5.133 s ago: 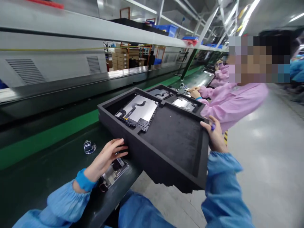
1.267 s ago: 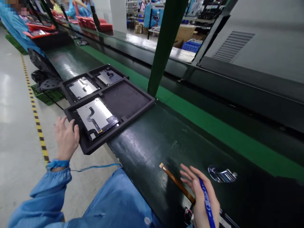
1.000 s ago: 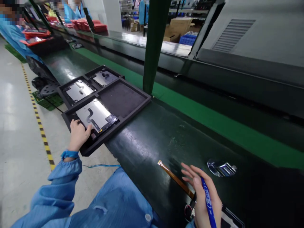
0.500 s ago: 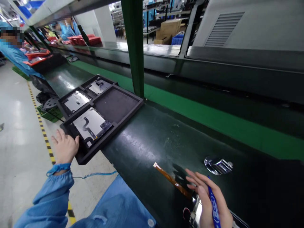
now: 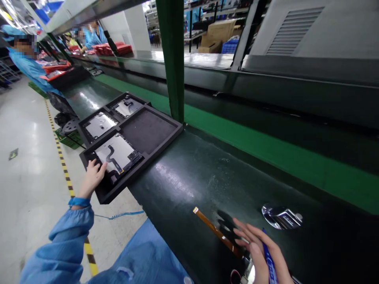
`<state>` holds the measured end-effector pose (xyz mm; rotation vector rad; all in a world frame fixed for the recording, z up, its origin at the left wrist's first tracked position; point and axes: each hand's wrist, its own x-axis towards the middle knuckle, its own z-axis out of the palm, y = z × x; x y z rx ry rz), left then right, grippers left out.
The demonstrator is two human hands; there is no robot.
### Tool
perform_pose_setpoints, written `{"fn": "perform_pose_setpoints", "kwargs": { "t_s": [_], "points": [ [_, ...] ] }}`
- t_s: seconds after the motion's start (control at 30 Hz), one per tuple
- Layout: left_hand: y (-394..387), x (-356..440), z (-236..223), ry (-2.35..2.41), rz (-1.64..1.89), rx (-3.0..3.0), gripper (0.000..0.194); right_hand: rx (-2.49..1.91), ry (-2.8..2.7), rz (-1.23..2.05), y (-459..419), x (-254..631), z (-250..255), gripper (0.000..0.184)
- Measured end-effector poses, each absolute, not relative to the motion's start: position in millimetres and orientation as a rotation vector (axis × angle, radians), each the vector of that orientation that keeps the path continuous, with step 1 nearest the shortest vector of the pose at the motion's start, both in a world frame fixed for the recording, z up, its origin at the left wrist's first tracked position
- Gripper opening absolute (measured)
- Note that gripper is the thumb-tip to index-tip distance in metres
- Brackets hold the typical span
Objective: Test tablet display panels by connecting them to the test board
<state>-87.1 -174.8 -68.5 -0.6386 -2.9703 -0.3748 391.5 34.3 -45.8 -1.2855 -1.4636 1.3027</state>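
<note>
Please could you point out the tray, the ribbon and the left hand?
Tray (image 5: 148, 131), head view: compartment floor.
Ribbon (image 5: 213, 229), head view: middle of its strip.
Left hand (image 5: 92, 178), head view: its back.

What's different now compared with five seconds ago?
The black tray moved from the person's right to their left. The right hand let go of it and is now beside a brown strip; the left hand now reaches over the tray's near end. Unchanged: a silver panel in the tray, the shiny clear piece on the table.

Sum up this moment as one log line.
left hand: at edge of black tray, beside silver panel | right hand: holding blue pen-like tool near amber flex cable | black tray: overhangs bench
</note>
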Motion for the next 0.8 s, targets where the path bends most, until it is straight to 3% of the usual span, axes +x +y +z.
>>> {"fn": "perform_pose_setpoints", "kwargs": {
  "t_s": [0.23,0.53,0.7,0.8],
  "points": [
    [-182.7,-68.5,-68.6,-2.931,-0.472,-0.621,0.041,-1.259,-1.436,1.291,31.3,390.0,-47.7,0.042],
    [-176.4,-79.1,-71.5,-2.883,-1.025,-0.416,0.043,-1.259,-1.4,1.323,30.6,390.8,-51.9,0.042],
    [-173.5,-67.0,-60.2,-2.908,-1.169,-0.391,0.025,-1.289,-1.387,1.335,29.5,386.7,-43.8,0.042],
    [-160.9,-56.1,-55.9,-2.869,-1.315,-0.307,0.035,-1.29,-1.405,1.348,30.9,387.0,-44.7,0.047]
  ]
}}
